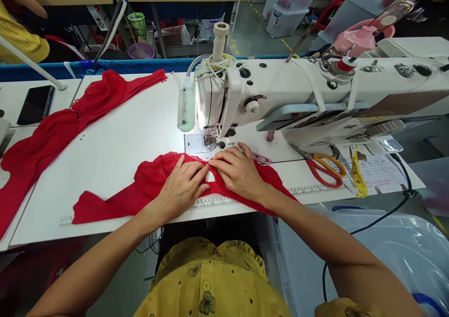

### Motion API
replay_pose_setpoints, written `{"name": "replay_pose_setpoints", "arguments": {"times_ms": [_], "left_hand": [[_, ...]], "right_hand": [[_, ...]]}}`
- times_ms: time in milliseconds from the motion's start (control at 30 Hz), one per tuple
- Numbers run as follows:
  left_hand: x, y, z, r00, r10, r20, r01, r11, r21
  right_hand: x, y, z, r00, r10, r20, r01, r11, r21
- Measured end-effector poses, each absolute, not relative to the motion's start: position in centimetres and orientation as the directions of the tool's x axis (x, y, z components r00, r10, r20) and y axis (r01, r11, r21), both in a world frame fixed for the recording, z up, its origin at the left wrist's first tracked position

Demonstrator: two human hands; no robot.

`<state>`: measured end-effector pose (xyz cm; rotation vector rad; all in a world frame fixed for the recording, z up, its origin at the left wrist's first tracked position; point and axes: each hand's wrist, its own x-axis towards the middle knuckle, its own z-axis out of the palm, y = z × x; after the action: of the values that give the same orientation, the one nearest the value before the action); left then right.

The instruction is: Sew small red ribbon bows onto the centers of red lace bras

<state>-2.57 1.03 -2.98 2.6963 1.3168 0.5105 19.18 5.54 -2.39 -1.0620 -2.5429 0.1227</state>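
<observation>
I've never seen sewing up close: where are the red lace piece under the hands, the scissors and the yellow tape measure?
red lace piece (150,179), head view, its lace left part.
scissors (328,167), head view, the orange-red handles.
yellow tape measure (358,176), head view, mid-strip.

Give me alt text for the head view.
Both hands, the left hand and right hand, press flat on a red lace piece on the white table before the sewing machine. Orange-handled scissors lie right; more red fabric left.
</observation>
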Motion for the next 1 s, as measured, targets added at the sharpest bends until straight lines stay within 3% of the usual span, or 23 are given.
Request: {"name": "replay_pose_setpoints", "arguments": {"times_ms": [200,333,500,600,767,1000], "left_hand": [[-2.4,1.6,-3.0,0.595,0.756,0.275,0.758,-0.641,0.123],[-2.6,1.8,-3.1,0.595,0.743,0.306,0.747,-0.652,0.131],[-2.8,1.4,-3.2,0.593,0.744,0.307,0.748,-0.650,0.130],[-2.8,0.9,-2.8,0.593,0.749,0.297,0.743,-0.650,0.156],[-2.9,1.1,-2.1,0.549,0.753,0.363,0.714,-0.648,0.265],[-3.2,1.4,-3.4,0.575,0.749,0.329,0.745,-0.646,0.168]], "right_hand": [[19.5,6.1,-3.0,-0.643,0.713,0.280,0.649,0.701,-0.295],[19.7,6.3,-2.8,-0.660,0.710,0.247,0.643,0.703,-0.304],[19.7,5.9,-2.3,-0.696,0.687,0.209,0.655,0.726,-0.207],[20.1,5.5,-1.8,-0.705,0.683,0.190,0.645,0.729,-0.230],[20.4,4.9,-1.3,-0.666,0.685,0.294,0.634,0.728,-0.261],[19.9,5.0,-2.7,-0.707,0.637,0.307,0.597,0.770,-0.224]]}}
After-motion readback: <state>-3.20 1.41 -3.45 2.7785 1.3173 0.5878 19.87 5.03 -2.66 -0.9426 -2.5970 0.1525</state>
